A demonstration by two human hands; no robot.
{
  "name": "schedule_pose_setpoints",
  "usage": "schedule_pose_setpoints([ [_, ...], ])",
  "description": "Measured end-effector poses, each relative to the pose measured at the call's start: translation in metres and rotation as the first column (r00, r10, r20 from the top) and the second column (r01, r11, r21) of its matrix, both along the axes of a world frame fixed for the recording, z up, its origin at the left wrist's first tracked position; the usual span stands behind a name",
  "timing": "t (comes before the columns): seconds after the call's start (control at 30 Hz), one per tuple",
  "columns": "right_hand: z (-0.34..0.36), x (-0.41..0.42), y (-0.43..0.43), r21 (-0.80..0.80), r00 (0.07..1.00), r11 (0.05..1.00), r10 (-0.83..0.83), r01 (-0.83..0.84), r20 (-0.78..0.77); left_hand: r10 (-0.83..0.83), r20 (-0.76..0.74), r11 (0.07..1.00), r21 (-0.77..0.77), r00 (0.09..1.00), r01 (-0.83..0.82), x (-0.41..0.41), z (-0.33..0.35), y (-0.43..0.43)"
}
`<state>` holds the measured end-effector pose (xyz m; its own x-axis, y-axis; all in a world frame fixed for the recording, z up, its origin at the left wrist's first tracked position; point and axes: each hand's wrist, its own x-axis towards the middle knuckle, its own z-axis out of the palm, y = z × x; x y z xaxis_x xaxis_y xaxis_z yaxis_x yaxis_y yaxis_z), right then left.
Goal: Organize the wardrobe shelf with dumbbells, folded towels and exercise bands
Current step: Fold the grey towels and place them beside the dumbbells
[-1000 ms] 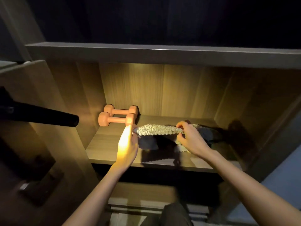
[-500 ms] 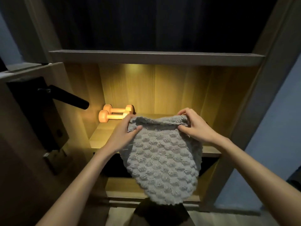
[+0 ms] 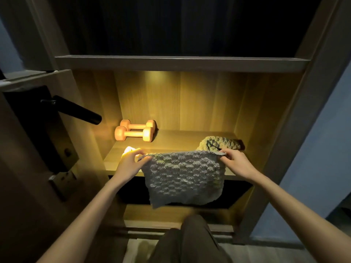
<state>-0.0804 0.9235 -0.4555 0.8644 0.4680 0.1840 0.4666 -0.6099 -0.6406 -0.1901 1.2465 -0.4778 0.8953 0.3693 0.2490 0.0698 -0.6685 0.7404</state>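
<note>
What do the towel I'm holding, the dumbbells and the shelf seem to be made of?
The towel looks like soft, thick grey fabric, perhaps cotton knit: bumpy raised rows, and it hangs limp. The dumbbells have a smooth matte orange coating, probably vinyl or rubber over metal; no bare metal shows. The shelf looks like wood-grain board, possibly laminate: straight, even streaks, flat finish.

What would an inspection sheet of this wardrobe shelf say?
Surface: wooden wardrobe shelf, warmly lit.
Job's things: two orange dumbbells side by side, back left; grey bobble-textured towel held spread, hanging past the front edge; second crumpled towel, back right; no exercise bands seen.
Clutter: nothing seen.
Grippers: left hand and right hand each pinch a top corner of the grey towel.
Cables: nothing seen.
Surroundings: black lever door handle, left; blue wall, right.
</note>
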Motion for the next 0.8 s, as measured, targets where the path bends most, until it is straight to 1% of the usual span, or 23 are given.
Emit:
schedule_pose_setpoints([
  [0.03,-0.003,0.002,0.000,0.015,0.999,1.000,-0.026,0.026,-0.027,0.059,-0.020,0.995,0.080,0.998,-0.057,0.004,-0.001,-0.001],
  [0.07,-0.007,0.007,0.002,0.043,0.995,0.998,-0.049,0.052,-0.083,0.109,-0.034,0.986,0.134,0.993,-0.103,0.013,-0.003,-0.002],
  [0.1,-0.012,0.012,0.003,0.097,0.983,0.992,-0.068,0.086,-0.168,0.137,-0.043,0.979,0.157,0.990,-0.129,0.020,-0.004,-0.004],
  [0.17,-0.019,0.022,0.009,0.247,0.919,0.951,-0.079,0.185,-0.386,0.132,-0.062,0.981,0.153,0.989,-0.121,0.037,-0.006,-0.010],
  [0.2,-0.024,0.032,0.014,0.310,0.872,0.918,-0.073,0.249,-0.485,0.115,-0.074,0.988,0.116,0.991,-0.106,0.050,-0.007,-0.012],
  [0.23,-0.027,0.043,0.019,0.355,0.819,0.882,-0.059,0.310,-0.570,0.084,-0.086,0.996,0.029,0.993,-0.082,0.063,-0.009,-0.015],
  [0.27,-0.031,0.053,0.023,0.387,0.769,0.849,-0.037,0.361,-0.638,0.042,-0.103,0.992,-0.116,0.994,-0.054,0.073,-0.011,-0.017],
  [0.3,-0.035,0.064,0.028,0.403,0.725,0.823,-0.016,0.401,-0.688,-0.006,-0.125,0.957,-0.287,0.992,-0.031,0.084,-0.014,-0.019],
  [0.33,-0.040,0.077,0.032,0.398,0.688,0.809,-0.010,0.432,-0.726,-0.047,-0.154,0.902,-0.431,0.987,-0.024,0.097,-0.018,-0.019],
  [0.37,-0.045,0.087,0.036,0.377,0.659,0.806,-0.022,0.456,-0.752,-0.071,-0.179,0.850,-0.526,0.981,-0.034,0.108,-0.022,-0.020],
  [0.4,-0.051,0.096,0.040,0.347,0.635,0.811,-0.039,0.472,-0.772,-0.070,-0.206,0.816,-0.574,0.976,-0.063,0.118,-0.025,-0.020],
  [0.43,-0.057,0.107,0.045,0.321,0.610,0.812,-0.055,0.488,-0.790,-0.060,-0.233,0.787,-0.609,0.971,-0.097,0.131,-0.028,-0.020],
  [0.5,-0.070,0.128,0.051,0.300,0.552,0.791,-0.057,0.533,-0.832,-0.066,-0.274,0.756,-0.641,0.959,-0.131,0.155,-0.038,-0.018],
  [0.57,-0.081,0.148,0.058,0.307,0.521,0.768,-0.041,0.562,-0.852,-0.110,-0.267,0.702,-0.703,0.957,-0.115,0.174,-0.048,-0.016],
  [0.63,-0.087,0.167,0.065,0.294,0.503,0.742,-0.067,0.602,-0.861,-0.139,-0.213,0.663,-0.746,0.967,-0.068,0.188,-0.059,-0.011],
  [0.7,-0.091,0.185,0.074,0.305,0.533,0.735,-0.091,0.606,-0.841,-0.176,-0.185,0.676,-0.736,0.967,-0.018,0.199,-0.069,-0.006],
  [0.8,-0.089,0.210,0.082,0.357,0.623,0.751,-0.091,0.555,-0.777,-0.180,-0.193,0.713,-0.701,0.965,-0.007,0.215,-0.070,-0.002],
])
